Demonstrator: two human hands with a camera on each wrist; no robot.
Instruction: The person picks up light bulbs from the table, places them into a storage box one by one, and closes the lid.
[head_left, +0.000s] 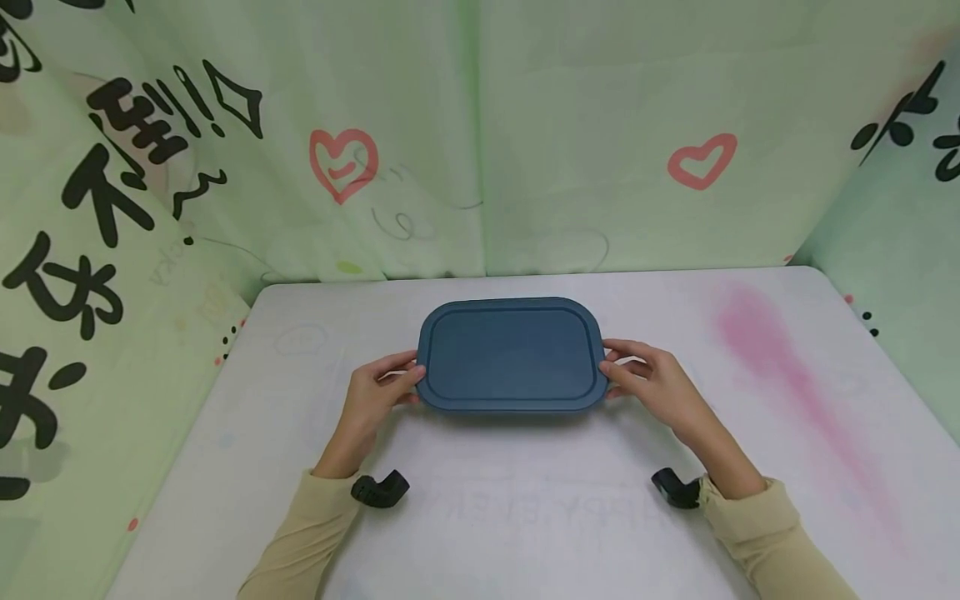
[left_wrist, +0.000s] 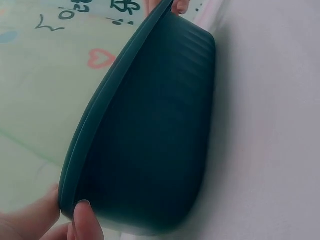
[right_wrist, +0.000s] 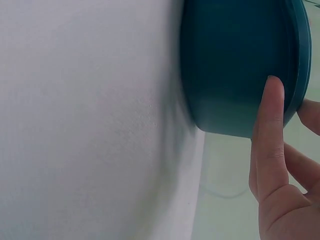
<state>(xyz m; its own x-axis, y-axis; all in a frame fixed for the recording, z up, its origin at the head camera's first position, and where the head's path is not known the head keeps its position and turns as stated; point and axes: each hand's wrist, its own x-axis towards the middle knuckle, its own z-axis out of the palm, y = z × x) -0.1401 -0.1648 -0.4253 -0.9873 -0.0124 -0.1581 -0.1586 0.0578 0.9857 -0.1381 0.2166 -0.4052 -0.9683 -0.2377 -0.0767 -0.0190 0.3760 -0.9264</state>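
A dark blue rectangular food container (head_left: 513, 357) with rounded corners and a lid sits near the far side of the white table, lid up. My left hand (head_left: 380, 390) pinches the lid's rim at the left end. At the right end, my right hand (head_left: 647, 379) grips the rim between thumb and fingers. In the left wrist view, the container's ribbed side wall (left_wrist: 192, 55) shows below the lid. A finger (right_wrist: 271, 130) lies along the container's wall under the rim in the right wrist view. The inside is hidden by the lid.
A light green curtain (head_left: 570, 100) with hearts and black lettering hangs behind and beside the white table (head_left: 525, 517). The tabletop bears a pink smear (head_left: 780, 367) on the right. Black wrist-worn devices (head_left: 380, 489) sit at both cuffs.
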